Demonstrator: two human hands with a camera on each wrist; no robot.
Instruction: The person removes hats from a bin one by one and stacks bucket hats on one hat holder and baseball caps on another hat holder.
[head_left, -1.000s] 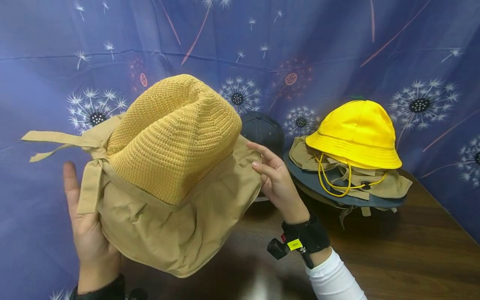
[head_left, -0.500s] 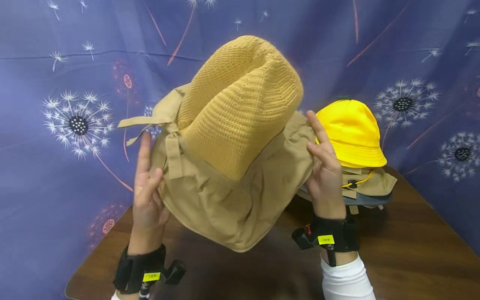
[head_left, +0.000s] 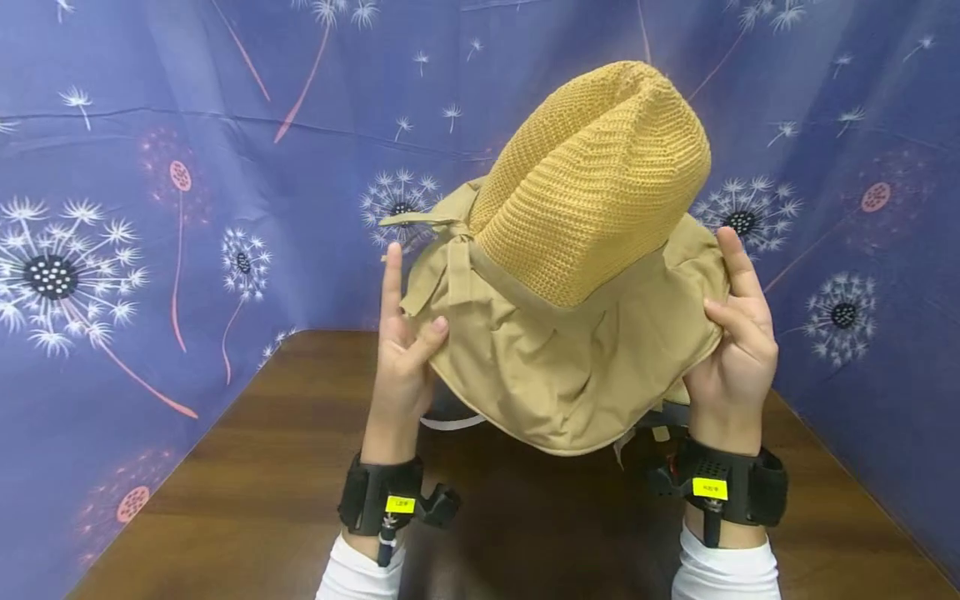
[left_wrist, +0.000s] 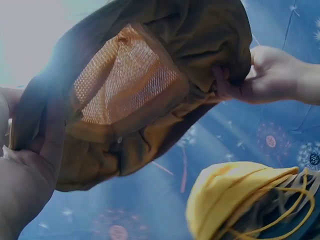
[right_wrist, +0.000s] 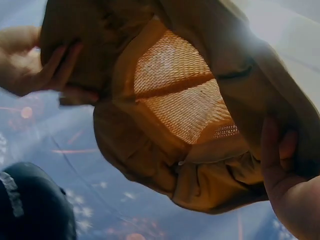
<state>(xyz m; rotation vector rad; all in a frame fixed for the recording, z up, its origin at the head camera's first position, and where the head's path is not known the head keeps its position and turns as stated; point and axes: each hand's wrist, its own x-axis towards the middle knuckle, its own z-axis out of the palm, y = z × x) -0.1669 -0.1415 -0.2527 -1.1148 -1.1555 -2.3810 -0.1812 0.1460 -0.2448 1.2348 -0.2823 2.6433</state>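
Here both hands [head_left: 405, 358] [head_left: 738, 350] pinch the raised hat's [head_left: 577, 275] brim.

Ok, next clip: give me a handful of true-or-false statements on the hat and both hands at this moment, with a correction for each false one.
1. Both hands hold the tan hat up off the table. True.
2. The hat's crown is smooth yellow cloth. False: the crown is a knitted mustard weave; only the brim is plain tan cloth.
3. The left hand grips the brim near a tied bow. True.
4. The right hand rests flat on the table. False: it grips the brim's other side, in the air.
5. The yellow bucket hat sits on top of the held hat. False: the left wrist view shows it lower down, apart from it.
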